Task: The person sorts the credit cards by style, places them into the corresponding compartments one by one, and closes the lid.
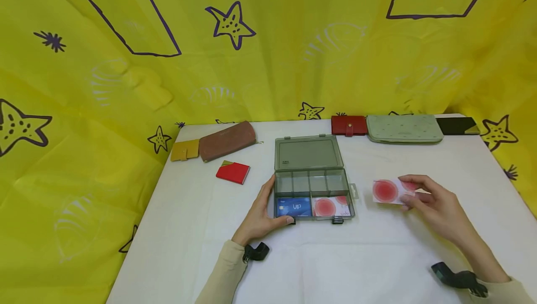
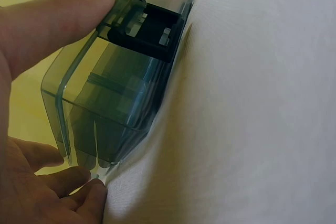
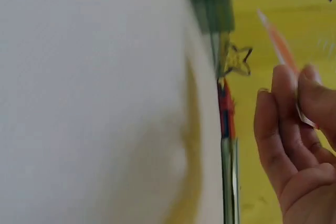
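An organizer box (image 1: 313,195) of clear grey-green plastic lies on the table, its lid (image 1: 309,152) tipped back behind it. In its front compartments sit a blue VIP card (image 1: 294,207) and a pink-circled card (image 1: 325,207). My left hand (image 1: 262,213) grips the box's front left corner, thumb by a dark latch (image 2: 152,27) and fingers along the side wall. To the right of the box, my right hand (image 1: 436,206) pinches another white card with pink circles (image 1: 385,191) between thumb and fingers; the right wrist view has this card nearly edge-on.
At the back left lie a yellow wallet (image 1: 184,150), a brown zip wallet (image 1: 228,141) and a red card holder (image 1: 233,172). A dark red wallet (image 1: 349,125), a green wallet (image 1: 404,128) and a black one (image 1: 455,126) line the back right edge, before a yellow curtain (image 1: 268,75).
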Demonstrator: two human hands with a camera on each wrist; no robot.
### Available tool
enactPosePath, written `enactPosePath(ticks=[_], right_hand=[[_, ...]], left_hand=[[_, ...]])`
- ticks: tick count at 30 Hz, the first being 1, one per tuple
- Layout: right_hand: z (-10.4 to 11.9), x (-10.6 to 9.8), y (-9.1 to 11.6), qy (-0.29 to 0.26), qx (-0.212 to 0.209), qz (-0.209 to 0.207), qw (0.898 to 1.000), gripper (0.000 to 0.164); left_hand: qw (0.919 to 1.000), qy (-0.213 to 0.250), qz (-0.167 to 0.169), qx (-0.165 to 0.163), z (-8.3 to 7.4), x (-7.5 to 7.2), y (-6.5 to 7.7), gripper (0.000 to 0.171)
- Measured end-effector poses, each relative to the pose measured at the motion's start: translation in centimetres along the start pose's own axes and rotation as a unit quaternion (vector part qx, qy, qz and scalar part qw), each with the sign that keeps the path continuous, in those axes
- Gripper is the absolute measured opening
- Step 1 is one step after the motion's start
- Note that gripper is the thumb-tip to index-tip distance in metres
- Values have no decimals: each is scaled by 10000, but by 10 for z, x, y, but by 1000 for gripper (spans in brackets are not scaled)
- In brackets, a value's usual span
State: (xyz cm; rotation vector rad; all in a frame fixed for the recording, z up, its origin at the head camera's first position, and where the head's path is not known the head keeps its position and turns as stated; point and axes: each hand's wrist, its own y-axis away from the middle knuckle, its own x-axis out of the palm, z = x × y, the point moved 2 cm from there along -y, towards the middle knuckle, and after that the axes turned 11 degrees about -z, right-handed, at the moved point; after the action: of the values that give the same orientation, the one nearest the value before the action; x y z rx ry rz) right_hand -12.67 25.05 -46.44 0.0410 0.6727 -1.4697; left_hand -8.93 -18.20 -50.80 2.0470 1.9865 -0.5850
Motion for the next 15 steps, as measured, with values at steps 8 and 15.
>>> enactPosePath(ticks=[8,15], right_hand=[[16,33,-17,-1034,201,1088,9885,65],[26,63,-21,-491,-666,1202,9893,67]], left_hand=[[10000,15,-27,-93,0,0,0,121],[9999,34,-10,-118,-1,0,0,121]])
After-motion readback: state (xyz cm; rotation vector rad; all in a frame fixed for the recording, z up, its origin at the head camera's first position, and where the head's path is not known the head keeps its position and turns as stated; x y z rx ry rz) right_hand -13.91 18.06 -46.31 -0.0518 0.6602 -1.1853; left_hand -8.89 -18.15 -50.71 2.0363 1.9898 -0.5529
